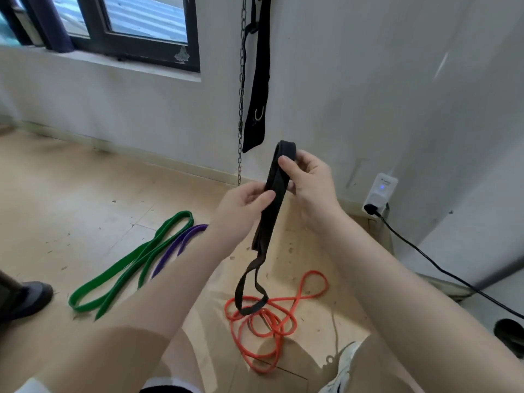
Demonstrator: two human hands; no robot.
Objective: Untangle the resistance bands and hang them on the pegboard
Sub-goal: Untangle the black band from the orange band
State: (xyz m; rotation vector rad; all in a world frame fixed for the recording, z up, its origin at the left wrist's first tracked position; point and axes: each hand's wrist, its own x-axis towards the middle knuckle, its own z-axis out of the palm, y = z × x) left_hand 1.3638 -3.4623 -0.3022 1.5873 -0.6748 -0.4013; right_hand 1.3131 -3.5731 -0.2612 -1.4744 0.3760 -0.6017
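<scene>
A folded black resistance band (270,217) hangs in front of me, held by both hands. My right hand (310,178) grips its top bend, thumb over the fold. My left hand (243,202) pinches it just below. Its lower loop dangles down over a tangled orange band (273,321) on the floor. A green band (133,262) lies stretched out on the floor to the left, with a purple band (177,245) beside it, partly hidden by my left forearm. No pegboard is in view.
A metal chain (241,103) and a black strap (256,89) hang on the white wall ahead. A wall plug (378,194) with a black cable (442,268) sits at right. My shoe (344,370) is near the orange band. Another person's foot (27,299) stands at left.
</scene>
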